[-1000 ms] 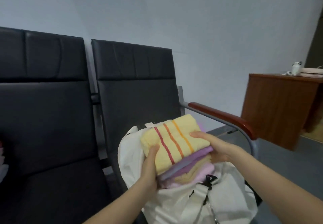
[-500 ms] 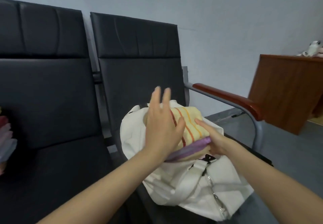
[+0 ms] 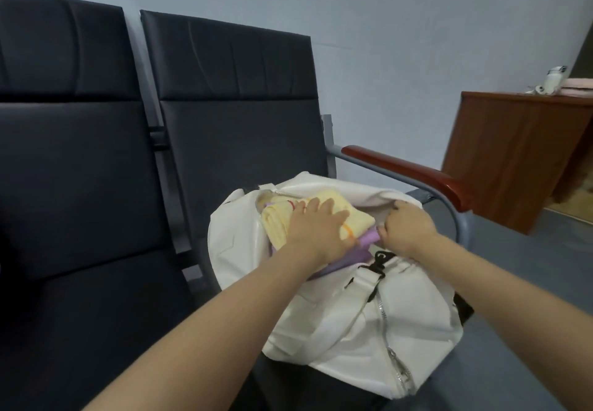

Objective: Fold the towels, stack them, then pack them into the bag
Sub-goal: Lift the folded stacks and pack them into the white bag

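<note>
The stack of folded towels (image 3: 324,218) is sitting partly inside the mouth of the white bag (image 3: 369,320), directly under the left hand (image 3: 316,229) and just to the left of the right hand (image 3: 406,229). The top layer is a yellow striped towel (image 3: 359,218); a purple towel (image 3: 365,243) is showing beneath it, with one corner projecting over the near rim of the opening. The lower layers are hidden.

The left hand is lying flat on the yellow striped towel, fingers spread and extended, pressing downward. The right hand is curled, gripping the bag's near rim beside the purple corner and pulling the opening wide; exactly which fingers are engaging the fabric cannot be resolved.

The stack's long axis appears to be running from the near right to the far left, roughly along the zipper opening. The left hand is the nearer one, being in full contact. Judged from this, the packing step is nearly complete: the coming move is calling for continued downward and forward pressure from the left hand while the right hand is holding the rim clear of the projecting corner.

The bag is resting on the black chair seat (image 3: 96,298). A wooden armrest (image 3: 410,173) is lying beyond the right hand, and a wooden cabinet (image 3: 513,160) is standing further to its right.
</note>
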The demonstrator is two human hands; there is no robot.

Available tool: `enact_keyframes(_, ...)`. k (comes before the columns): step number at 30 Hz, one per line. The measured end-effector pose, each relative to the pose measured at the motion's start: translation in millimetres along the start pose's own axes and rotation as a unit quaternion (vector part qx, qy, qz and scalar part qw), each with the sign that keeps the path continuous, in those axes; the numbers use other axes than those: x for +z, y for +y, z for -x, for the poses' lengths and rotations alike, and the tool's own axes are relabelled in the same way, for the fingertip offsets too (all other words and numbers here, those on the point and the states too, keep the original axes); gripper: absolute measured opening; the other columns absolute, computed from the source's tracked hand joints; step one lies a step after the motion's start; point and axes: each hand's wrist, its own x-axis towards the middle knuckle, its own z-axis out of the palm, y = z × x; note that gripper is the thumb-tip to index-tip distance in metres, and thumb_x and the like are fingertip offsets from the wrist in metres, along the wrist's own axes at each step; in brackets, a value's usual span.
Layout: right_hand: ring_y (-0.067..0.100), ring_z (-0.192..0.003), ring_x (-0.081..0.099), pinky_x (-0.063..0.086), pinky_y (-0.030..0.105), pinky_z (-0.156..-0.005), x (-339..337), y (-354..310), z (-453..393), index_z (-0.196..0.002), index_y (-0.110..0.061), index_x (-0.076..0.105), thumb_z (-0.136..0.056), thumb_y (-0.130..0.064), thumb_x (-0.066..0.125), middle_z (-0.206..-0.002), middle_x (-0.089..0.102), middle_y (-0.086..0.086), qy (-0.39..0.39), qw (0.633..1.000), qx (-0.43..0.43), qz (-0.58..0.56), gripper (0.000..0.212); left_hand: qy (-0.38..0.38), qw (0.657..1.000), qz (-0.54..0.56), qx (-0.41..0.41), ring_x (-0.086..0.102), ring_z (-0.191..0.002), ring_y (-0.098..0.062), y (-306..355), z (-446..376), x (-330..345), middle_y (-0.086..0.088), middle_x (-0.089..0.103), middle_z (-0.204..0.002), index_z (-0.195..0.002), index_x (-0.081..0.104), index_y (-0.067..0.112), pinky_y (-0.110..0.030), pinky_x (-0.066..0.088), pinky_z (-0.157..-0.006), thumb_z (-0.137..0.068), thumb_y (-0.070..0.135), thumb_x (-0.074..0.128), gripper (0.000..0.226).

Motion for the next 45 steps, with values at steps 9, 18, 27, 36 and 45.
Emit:
enact_keyframes(9,0.025,-0.078,0.048,0.043,0.03,-0.074,-65,-2,54,-0.07,-0.017,0.056,-0.095,-0.037,0.042,-0.069,0.053,0.0,-0.089,0.984,-0.111,0.108,0.035,0.062,0.998,0.011,-0.032,0.042,-0.124,-0.029,3,-29,-1,-0.007,0.049,-0.135,-0.131,0.052,0.029,-0.049,0.028,-0.103,-0.088,0.071,0.028,0.065)
enact_keyframes(18,0.012,-0.117,0.055,0.041,0.034,-0.106,-30,-62,77,-0.122,-0.029,0.064,-0.089,-0.049,0.042,-0.128,0.062,-0.007,-0.293,0.899,-0.078,-0.316,0.044,0.159,0.973,-0.026,0.163,0.036,-0.136,-0.027,-15,39,8,-0.006,0.043,-0.146,-0.137,0.05,0.033,-0.051,0.01,-0.115,-0.096,0.049,0.025,0.05)
enact_keyframes(27,0.01,-0.079,0.052,0.053,0.024,-0.079,4,-64,83,-0.138,-0.006,0.045,-0.104,-0.021,0.036,-0.119,0.05,0.004,-0.244,0.752,0.214,-0.574,0.038,0.161,0.979,0.078,0.097,0.035,-0.137,-0.024,-22,34,7,-0.003,0.047,-0.144,-0.13,0.059,0.032,-0.046,0.012,-0.115,-0.086,0.049,0.004,0.072)
enact_keyframes(36,0.027,-0.112,0.054,0.046,0.046,-0.101,21,-111,24,-0.132,-0.016,0.045,-0.099,-0.038,0.039,-0.124,0.054,0.002,-0.058,0.513,0.334,-0.788,0.04,0.137,0.958,0.233,-0.093,0.029,-0.135,-0.028,-58,32,4,-0.005,0.043,-0.141,-0.137,0.047,0.037,-0.046,0.039,-0.102,-0.095,0.051,0.045,0.045)
enact_keyframes(45,0.027,-0.099,0.058,0.044,0.03,-0.077,15,-79,49,-0.122,-0.007,0.052,-0.101,-0.018,0.037,-0.112,0.06,0.015,-0.25,0.883,0.146,-0.369,0.029,0.112,0.974,0.169,-0.098,0.012,-0.145,-0.025,-44,37,7,-0.005,0.026,-0.154,-0.145,0.033,0.037,-0.059,0.009,-0.113,-0.099,0.053,0.031,0.049)
